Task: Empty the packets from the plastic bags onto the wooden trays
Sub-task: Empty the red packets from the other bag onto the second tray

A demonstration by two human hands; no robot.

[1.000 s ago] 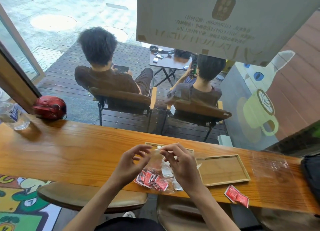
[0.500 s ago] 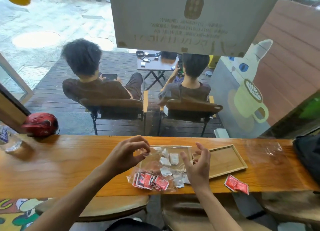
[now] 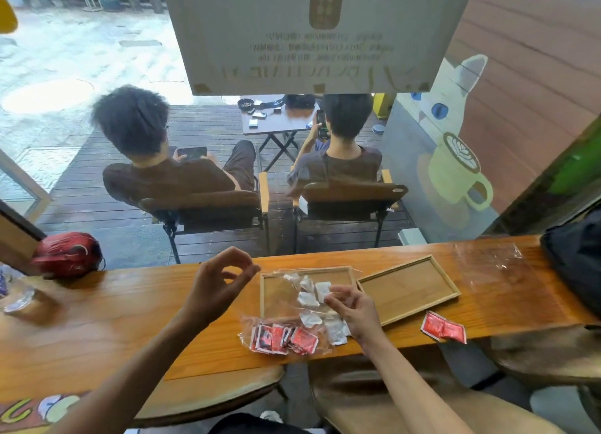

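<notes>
Since half a second earlier, the left hand (image 3: 221,280) had let go of the clear bag's corner and lifted clear of it, thumb and forefinger curled into a loose ring, gripping nothing. The right hand (image 3: 353,310) had come down onto the clear plastic bag (image 3: 292,295), fingers bent over its right edge; whether it pinched the film or only rested on it could not be told.

That bag lay flat across the left wooden tray (image 3: 338,272), with white packets (image 3: 309,298) inside it, spread from the tray's middle down past its near rim toward the tabletop (image 3: 130,310) edge. A second plastic bag (image 3: 286,337) holding red packets (image 3: 304,340) lay just in front of that tray, touching the first bag. The right wooden tray (image 3: 408,287) sat angled beside the left one, corners nearly touching. Two loose red packets (image 3: 443,329) lay near the tabletop edge to the right of it. A flat empty clear bag (image 3: 491,264) lay further right. A red helmet (image 3: 66,254) sat at the far left.
</notes>
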